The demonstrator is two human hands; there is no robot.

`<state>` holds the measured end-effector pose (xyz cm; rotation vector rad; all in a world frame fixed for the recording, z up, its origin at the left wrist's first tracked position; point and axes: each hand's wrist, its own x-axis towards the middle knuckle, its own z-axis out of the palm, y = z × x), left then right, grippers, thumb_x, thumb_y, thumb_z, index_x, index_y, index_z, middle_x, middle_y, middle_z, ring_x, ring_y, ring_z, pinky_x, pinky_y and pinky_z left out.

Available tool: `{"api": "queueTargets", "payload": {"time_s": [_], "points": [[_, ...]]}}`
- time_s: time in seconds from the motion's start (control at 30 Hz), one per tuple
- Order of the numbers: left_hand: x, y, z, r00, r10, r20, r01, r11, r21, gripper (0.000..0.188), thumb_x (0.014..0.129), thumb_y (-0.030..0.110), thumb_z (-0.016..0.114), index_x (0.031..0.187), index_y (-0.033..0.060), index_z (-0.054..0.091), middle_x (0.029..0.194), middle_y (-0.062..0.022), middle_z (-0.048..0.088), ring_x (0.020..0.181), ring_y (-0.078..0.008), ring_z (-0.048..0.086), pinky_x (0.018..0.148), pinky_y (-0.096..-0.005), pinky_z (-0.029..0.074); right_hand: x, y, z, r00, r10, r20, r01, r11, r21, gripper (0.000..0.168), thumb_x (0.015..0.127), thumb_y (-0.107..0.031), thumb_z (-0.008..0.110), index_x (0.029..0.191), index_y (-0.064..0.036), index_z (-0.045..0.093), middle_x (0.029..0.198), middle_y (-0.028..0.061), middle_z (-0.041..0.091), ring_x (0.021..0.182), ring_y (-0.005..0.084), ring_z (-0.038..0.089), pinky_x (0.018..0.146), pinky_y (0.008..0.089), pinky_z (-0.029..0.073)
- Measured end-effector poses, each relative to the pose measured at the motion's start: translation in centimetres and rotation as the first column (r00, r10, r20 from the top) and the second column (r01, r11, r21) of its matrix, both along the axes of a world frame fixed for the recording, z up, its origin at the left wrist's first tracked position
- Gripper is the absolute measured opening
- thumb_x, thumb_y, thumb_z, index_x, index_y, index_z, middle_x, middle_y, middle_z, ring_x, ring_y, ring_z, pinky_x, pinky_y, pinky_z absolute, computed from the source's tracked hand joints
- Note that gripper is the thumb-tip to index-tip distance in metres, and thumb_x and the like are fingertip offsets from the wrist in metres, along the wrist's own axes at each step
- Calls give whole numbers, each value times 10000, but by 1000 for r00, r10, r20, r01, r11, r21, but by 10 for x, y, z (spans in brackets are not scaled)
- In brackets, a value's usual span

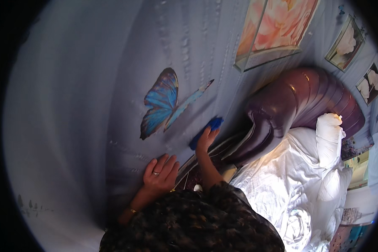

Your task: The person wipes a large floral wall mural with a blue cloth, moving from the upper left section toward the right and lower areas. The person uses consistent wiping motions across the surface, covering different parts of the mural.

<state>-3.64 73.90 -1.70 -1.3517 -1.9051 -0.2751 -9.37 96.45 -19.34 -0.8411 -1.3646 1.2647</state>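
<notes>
A blue cloth (216,123) lies against the grey-blue wall mural (123,104), pressed there under the fingers of my right hand (205,140). Part of the cloth shows on the left of that hand, lower down. With a ring on one finger, my left hand (161,176) rests palm towards the wall, fingers somewhat apart and nothing in them. Above both hands the mural bears a large blue butterfly (163,104).
A purple padded headboard (289,104) curves along the right, beside a bed with white bedding (271,173). A large flower picture (277,25) is above it, with smaller flower pictures (346,45) further right. A thin white cable (186,179) runs near the wall's foot.
</notes>
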Motion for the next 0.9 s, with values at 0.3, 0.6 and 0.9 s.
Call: {"api": "queueTargets", "payload": {"time_s": [0.3,0.6,0.9], "points": [[1,-2,2,999,11,-31,-10,999,38,128,877,142,614,950,117,717,1118,-33,718,1042,-197,685,983,-369,408,1,9,26,999,-29,-40,41,930,366,532,1007,-291,478,1377,90,482,1442,302,412,1283,466,437,1091,488,351],[1,-9,-2,999,21,-24,-22,1000,-5,166,949,132,555,1012,117,708,1118,-58,721,1041,-251,683,1045,-464,365,15,-50,13,997,62,35,-67,977,204,554,1015,-314,469,1419,65,439,1437,332,406,1297,467,414,1109,485,334],[-3,2,1,999,-26,-25,27,1000,15,143,883,131,601,975,102,707,1108,-47,717,1027,-212,690,973,-379,424,-7,-12,-60,997,-39,59,55,950,-307,542,1011,-341,486,1371,64,495,1388,329,445,1251,488,448,1078,504,352]]}}
